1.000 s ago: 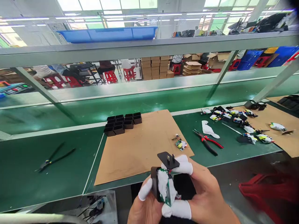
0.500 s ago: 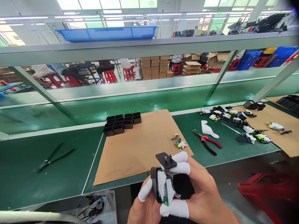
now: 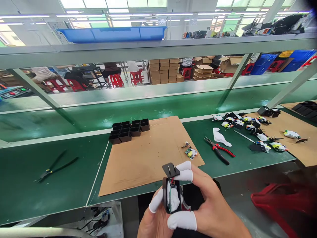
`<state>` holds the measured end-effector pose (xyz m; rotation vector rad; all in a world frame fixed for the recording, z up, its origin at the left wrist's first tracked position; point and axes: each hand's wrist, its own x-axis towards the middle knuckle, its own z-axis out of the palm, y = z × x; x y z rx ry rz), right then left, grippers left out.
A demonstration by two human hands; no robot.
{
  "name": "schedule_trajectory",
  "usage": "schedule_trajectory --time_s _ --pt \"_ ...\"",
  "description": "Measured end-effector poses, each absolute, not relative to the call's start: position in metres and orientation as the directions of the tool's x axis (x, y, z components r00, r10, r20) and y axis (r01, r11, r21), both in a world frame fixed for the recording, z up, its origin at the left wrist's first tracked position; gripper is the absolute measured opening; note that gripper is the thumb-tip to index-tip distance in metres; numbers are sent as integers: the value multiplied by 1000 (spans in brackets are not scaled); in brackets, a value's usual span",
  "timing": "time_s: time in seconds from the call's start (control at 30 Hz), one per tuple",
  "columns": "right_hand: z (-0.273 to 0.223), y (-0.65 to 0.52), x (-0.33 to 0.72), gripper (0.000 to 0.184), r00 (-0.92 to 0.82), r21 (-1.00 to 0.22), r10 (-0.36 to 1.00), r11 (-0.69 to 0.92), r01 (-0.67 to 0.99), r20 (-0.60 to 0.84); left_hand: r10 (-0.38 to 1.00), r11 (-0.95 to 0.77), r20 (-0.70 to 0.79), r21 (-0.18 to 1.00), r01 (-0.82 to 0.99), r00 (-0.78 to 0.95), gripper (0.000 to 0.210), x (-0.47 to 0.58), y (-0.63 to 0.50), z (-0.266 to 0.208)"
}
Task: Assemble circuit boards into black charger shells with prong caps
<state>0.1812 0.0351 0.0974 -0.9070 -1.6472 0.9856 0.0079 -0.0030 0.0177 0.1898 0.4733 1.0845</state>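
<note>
Two-handed fitting of a small electrical assembly, held at the near edge of the green-topped desk (image 3: 37, 198). Nearest, the left hand (image 3: 157, 219) grips a hollow black plastic case (image 3: 164, 194), its white-capped thumb against the left wall and its other fingers mostly hidden. The right hand (image 3: 206, 198) has two white-capped fingers closed on the right side of a flat black plastic plate with two metal prongs (image 3: 169, 169), its thumb lying beside the case's lower rim. A circuit board coated in white compound (image 3: 174, 199) sits largely within the case; the tilted plate stands above the open mouth, a short red wire (image 3: 172, 181) showing between. The step in hand is judged to be the seating of the board; the next move would call for a steady case, the board pressed home, and the wire kept clear while the plate is squared to the opening. Beyond lies a flat brown cardboard sheet (image 3: 138, 165), with a green-and-yellow circuit board (image 3: 191, 153) at its right and a block of black plastic cups (image 3: 126, 132) at its far left corner. Pliers with red-and-black handles (image 3: 219, 152) lie to the right.
</note>
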Motion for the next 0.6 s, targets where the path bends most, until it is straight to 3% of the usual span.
schedule_trajectory --time_s 0.17,0.33,0.6 --pt "89 31 180 51 -203 -847 875 479 231 439 876 473 -275 335 -815 396 19 11 -2 19" --pt "75 29 182 70 -126 -648 782 584 489 610 853 514 -304 340 -787 425 33 13 0 8" --pt "61 27 189 70 -179 -735 785 618 278 593 877 458 -333 365 -810 346 32 14 -4 8"
